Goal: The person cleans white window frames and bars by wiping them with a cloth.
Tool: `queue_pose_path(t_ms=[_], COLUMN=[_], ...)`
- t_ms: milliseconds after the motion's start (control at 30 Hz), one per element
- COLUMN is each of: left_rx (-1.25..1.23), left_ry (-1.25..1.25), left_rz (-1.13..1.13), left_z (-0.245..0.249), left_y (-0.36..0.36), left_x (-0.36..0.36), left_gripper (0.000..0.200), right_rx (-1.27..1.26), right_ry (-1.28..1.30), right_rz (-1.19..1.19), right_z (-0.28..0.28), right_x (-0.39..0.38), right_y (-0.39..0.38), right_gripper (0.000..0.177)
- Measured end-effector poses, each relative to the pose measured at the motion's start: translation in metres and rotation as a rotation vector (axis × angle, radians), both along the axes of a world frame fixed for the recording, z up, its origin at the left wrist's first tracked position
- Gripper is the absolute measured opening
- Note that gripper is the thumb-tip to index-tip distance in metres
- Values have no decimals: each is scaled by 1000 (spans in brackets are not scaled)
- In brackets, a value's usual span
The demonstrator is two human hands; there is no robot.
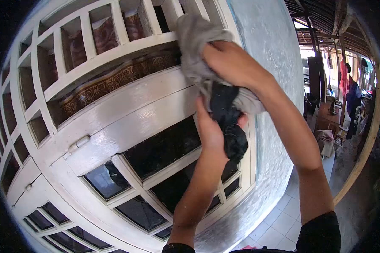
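My right hand is closed on a crumpled grey cloth. That cloth presses against the white slatted vent above the window, close to the frame's right edge. Lower down, my left hand is wrapped round a bunched black cloth, whose upper end touches the hanging part of the grey one. Both arms reach upward, and the cloths cover some of my fingers. Just behind my left hand is the white window panel with dark glass panes.
A pale blue-grey wall borders the frame on the right. Behind the vent hangs a brown patterned curtain. A metal hinge sticks out of the panel. Farther right are a wooden pole, hanging clothes and a tiled floor.
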State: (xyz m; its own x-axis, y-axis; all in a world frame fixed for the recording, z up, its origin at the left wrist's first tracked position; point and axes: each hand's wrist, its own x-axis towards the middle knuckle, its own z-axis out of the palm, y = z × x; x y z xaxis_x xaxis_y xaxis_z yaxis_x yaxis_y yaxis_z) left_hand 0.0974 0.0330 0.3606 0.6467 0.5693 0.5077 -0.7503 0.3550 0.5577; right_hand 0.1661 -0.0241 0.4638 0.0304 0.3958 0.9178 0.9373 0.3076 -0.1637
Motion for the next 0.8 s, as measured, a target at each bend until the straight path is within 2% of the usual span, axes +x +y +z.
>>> queue_pose_path(t_ms=[100, 167, 233, 267, 300, 367, 400, 467, 567, 600, 667, 700, 733, 767, 800], left_rx=[31, 38, 0, 94, 85, 50, 189, 236, 160, 210, 303, 246, 180, 106, 165], left_ry=[-190, -224, -252, -266, -228, -245, -353, -418, -453, -425, -369, -269, -165, -50, 6], left_rz=[-261, -271, -268, -255, -190, 771, 377, 283, 163, 225, 355, 614, 871, 1125, 1096], left_z=[6, 2, -7, -17, -28, -21, -23, -29, -29, -36, -60, -74, -90, -98, -93], left_y=[10, 10, 7, 20, 28, 16, 19, 17, -4, 1, 17, 14, 10, 5, -24], left_x=[-12, -20, -33, -37, -44, -49, -58, -76, -101, -111, -135, -145, -153, -156, -155], left_gripper=[57, 60, 59, 60, 59, 50, 50, 50, 49, 48, 47, 48, 50, 52, 57], right_rx=[-74, -159, -74, -29, 101, 319, 406, 491, 125, 113, 242, 302, 67, 79, 83], right_ry=[-341, -474, -301, -213, -269, -356, -391, -424, -432, -447, -378, -344, -280, -250, -219], right_rz=[-142, -157, 73, 190, 245, 332, 361, 378, 605, 632, 704, 740, 870, 919, 969], right_z=[14, 16, 11, 9, 7, 5, 5, 6, 5, 0, -17, -22, -25, -33, -47], right_x=[-12, -31, -47, -55, -63, -82, -93, -116, -135, -141, -149, -148, -139, -133, -131], right_y=[23, 17, 19, 22, 26, 35, 38, 38, 32, 39, 41, 39, 18, 19, 23], right_gripper=[39, 37, 35, 34, 33, 31, 30, 29, 28, 28, 27, 27, 28, 27, 27])
